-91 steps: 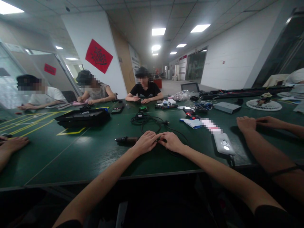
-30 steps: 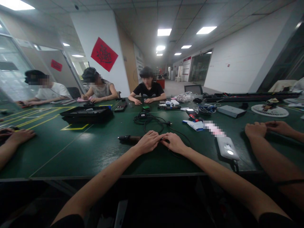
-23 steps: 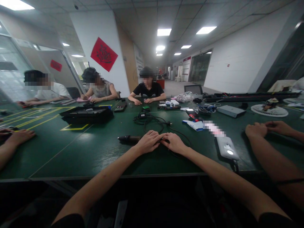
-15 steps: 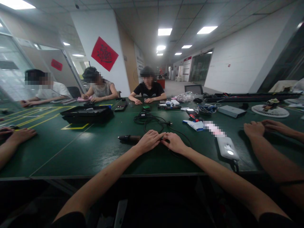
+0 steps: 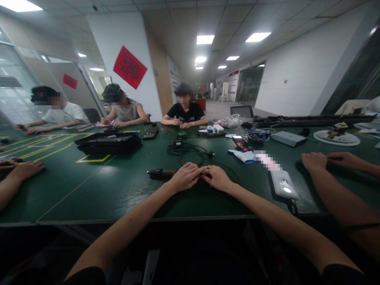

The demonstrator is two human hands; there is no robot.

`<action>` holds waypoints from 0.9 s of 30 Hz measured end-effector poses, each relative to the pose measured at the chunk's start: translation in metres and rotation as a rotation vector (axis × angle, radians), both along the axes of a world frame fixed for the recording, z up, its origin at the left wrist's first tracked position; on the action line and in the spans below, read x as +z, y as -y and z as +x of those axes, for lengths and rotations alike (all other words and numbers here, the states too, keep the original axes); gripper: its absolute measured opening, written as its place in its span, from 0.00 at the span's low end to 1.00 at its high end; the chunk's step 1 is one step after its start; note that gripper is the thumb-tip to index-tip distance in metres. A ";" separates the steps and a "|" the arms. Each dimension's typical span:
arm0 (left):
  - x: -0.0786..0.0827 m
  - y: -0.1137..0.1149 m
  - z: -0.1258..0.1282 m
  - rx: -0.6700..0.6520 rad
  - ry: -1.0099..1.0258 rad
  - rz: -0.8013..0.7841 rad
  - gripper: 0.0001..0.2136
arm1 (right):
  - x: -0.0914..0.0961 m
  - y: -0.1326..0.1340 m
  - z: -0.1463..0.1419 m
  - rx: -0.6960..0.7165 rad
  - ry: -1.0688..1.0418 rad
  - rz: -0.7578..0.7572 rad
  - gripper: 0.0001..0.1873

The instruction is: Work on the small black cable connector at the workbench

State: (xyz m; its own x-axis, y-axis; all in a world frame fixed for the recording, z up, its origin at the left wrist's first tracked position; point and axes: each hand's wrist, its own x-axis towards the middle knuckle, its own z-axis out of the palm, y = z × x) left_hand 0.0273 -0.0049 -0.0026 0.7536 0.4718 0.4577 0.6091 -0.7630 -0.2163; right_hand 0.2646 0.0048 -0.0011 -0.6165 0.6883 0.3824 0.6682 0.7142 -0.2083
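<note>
A dark electric screwdriver [image 5: 162, 173] lies across the green table, its tip pointing left. Over its body my left hand [image 5: 186, 177] is closed, hiding much of the handle. My right hand [image 5: 217, 177] is bent at the tool's rear end, where the cable seems to join; its fingertips are pinched together and meet those of my left hand. What exactly the right fingers hold is hidden. Behind both hands a black cable [image 5: 190, 147] lies in loops, with a plug [image 5: 211, 154] at its right side.
A black tray [image 5: 108, 143] is at the left back. To the right lie a white device [image 5: 284, 185], a blue-and-white packet [image 5: 242, 156], a grey box [image 5: 289, 138] and a round white fan part [image 5: 337, 136]. Co-workers' arms [image 5: 314, 162] rest at both sides; other people sit opposite.
My hands stay in nearly the same place on the screwdriver. Across the table, a person's hands have shifted slightly, and the view has moved a little.
</note>
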 end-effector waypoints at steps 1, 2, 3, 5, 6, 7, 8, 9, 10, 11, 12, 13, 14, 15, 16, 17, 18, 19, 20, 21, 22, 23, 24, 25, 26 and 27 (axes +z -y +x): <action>0.000 0.000 0.000 -0.005 0.003 -0.004 0.28 | 0.000 0.000 0.000 0.002 -0.001 0.004 0.10; 0.000 0.000 -0.001 -0.004 0.004 -0.004 0.28 | -0.001 0.000 0.000 0.003 0.000 0.009 0.10; 0.001 0.000 -0.001 0.003 0.002 -0.001 0.27 | -0.001 0.000 0.000 0.004 0.001 0.013 0.10; 0.000 -0.001 -0.001 0.017 -0.009 0.011 0.27 | -0.001 0.000 0.000 0.005 -0.001 0.021 0.10; 0.000 -0.001 0.000 0.020 -0.016 0.016 0.27 | -0.002 0.000 0.000 0.004 -0.005 0.023 0.10; -0.001 -0.001 0.000 0.018 -0.021 0.019 0.27 | -0.002 0.000 0.000 0.003 -0.008 0.025 0.10; -0.001 -0.001 0.000 0.010 -0.025 0.017 0.28 | -0.002 0.000 0.000 0.000 -0.010 0.026 0.10; -0.001 -0.002 0.000 -0.002 -0.027 0.012 0.28 | -0.002 0.000 0.000 -0.005 -0.010 0.025 0.10; -0.001 -0.002 -0.001 -0.013 -0.027 0.006 0.28 | -0.002 0.000 0.000 -0.011 -0.008 0.024 0.11; -0.002 -0.002 -0.001 -0.020 -0.028 0.000 0.29 | -0.002 0.000 0.000 -0.016 -0.005 0.022 0.11; -0.001 -0.002 -0.001 -0.022 -0.030 -0.002 0.29 | -0.002 0.000 0.000 -0.019 -0.003 0.020 0.11; -0.001 -0.002 -0.001 -0.017 -0.034 0.000 0.29 | -0.002 0.000 -0.001 -0.017 -0.003 0.020 0.10; -0.001 -0.002 -0.002 -0.007 -0.038 0.004 0.29 | -0.002 0.000 -0.001 -0.012 -0.006 0.022 0.10; 0.000 -0.002 -0.002 0.003 -0.040 0.009 0.29 | -0.002 0.001 -0.001 -0.005 -0.009 0.024 0.09; 0.000 -0.001 -0.002 0.009 -0.040 0.011 0.29 | -0.002 0.001 -0.001 -0.001 -0.012 0.026 0.09; 0.000 -0.001 -0.002 0.007 -0.041 0.008 0.30 | -0.002 0.001 -0.001 0.001 -0.014 0.027 0.09; 0.001 0.000 -0.001 0.000 -0.039 0.001 0.30 | -0.002 0.001 -0.001 -0.002 -0.013 0.027 0.10; 0.001 0.000 -0.001 -0.011 -0.037 -0.007 0.31 | -0.002 0.001 -0.001 -0.006 -0.012 0.026 0.10; 0.001 0.000 -0.001 -0.021 -0.035 -0.014 0.31 | -0.002 0.001 -0.001 -0.011 -0.012 0.024 0.10; 0.001 0.000 -0.001 -0.025 -0.034 -0.017 0.31 | -0.002 0.001 -0.001 -0.013 -0.013 0.024 0.10; 0.000 0.000 -0.001 -0.021 -0.030 -0.013 0.31 | -0.002 0.001 -0.001 -0.012 -0.016 0.024 0.10; 0.000 -0.001 -0.001 -0.010 -0.026 -0.005 0.31 | -0.002 0.001 -0.001 -0.008 -0.018 0.025 0.10; 0.000 -0.001 -0.001 0.003 -0.022 0.005 0.31 | -0.002 0.001 -0.001 -0.002 -0.019 0.027 0.09; 0.000 -0.001 -0.001 0.012 -0.022 0.013 0.31 | -0.002 0.000 -0.001 0.002 -0.020 0.028 0.09; 0.000 -0.001 -0.001 0.016 -0.024 0.018 0.30 | -0.002 0.000 -0.001 0.003 -0.020 0.030 0.09; 0.000 -0.001 -0.001 0.012 -0.028 0.017 0.30 | -0.003 0.000 -0.001 0.001 -0.019 0.031 0.09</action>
State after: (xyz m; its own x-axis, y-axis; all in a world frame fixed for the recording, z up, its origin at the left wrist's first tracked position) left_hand 0.0264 -0.0037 -0.0030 0.7606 0.4732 0.4445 0.6118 -0.7515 -0.2468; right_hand 0.2638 0.0048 -0.0036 -0.6097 0.6754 0.4149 0.6637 0.7212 -0.1986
